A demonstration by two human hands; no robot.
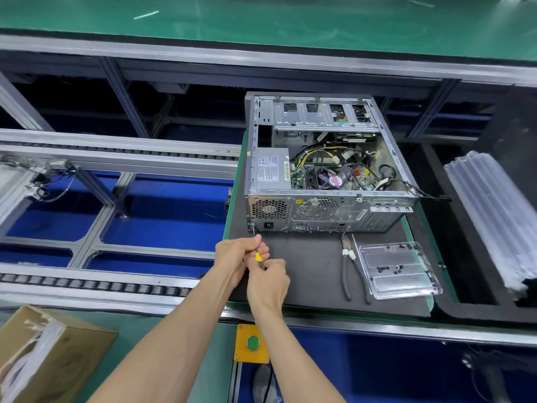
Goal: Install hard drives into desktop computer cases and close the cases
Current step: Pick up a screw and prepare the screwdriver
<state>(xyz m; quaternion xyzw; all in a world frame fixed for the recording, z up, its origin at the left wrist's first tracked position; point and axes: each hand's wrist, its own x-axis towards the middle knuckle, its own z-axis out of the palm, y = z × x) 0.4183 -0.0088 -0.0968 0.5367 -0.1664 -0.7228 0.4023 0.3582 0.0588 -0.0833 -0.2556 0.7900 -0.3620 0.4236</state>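
Note:
An open desktop computer case [328,210] lies on its side on a dark mat [308,266], its rear panel facing me and its inside with fan, cables and power supply exposed. A screwdriver [258,256] with a yellow and black handle points its tip at the rear panel's lower left corner, by a screw [252,226]. My left hand [239,254] pinches the screwdriver near the shaft. My right hand [268,282] grips the handle just behind it. No hard drive can be made out.
Pliers [348,266] lie on the mat right of my hands, beside a clear plastic tray [399,270] holding several small black screws. A stack of clear trays [494,216] sits far right. A roller conveyor [96,283] runs left; a cardboard box [43,353] and green button [253,343] lie near me.

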